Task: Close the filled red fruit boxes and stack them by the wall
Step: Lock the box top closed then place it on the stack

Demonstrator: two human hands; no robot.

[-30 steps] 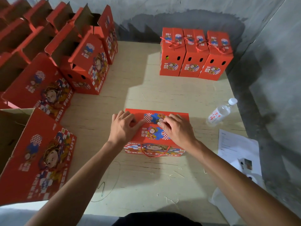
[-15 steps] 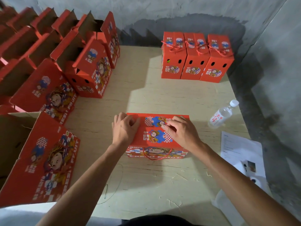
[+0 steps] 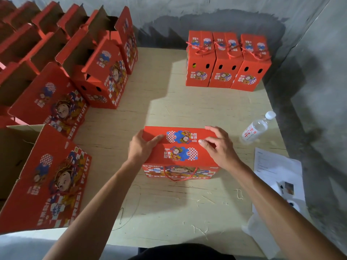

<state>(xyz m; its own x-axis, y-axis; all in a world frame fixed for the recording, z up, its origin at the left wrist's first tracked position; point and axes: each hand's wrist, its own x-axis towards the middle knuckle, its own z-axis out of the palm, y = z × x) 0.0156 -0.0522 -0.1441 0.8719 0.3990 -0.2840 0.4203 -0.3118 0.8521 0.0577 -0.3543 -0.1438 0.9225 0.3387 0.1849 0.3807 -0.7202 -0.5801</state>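
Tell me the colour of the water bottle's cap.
White. The cap tops the clear water bottle lying at the table's right edge, seen in the head view.

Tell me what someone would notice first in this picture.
Both hands, left hand and right hand, press on the top of a closed red fruit box at the table's middle. Three closed boxes stand in a row by the back wall, and open red boxes crowd the left side.
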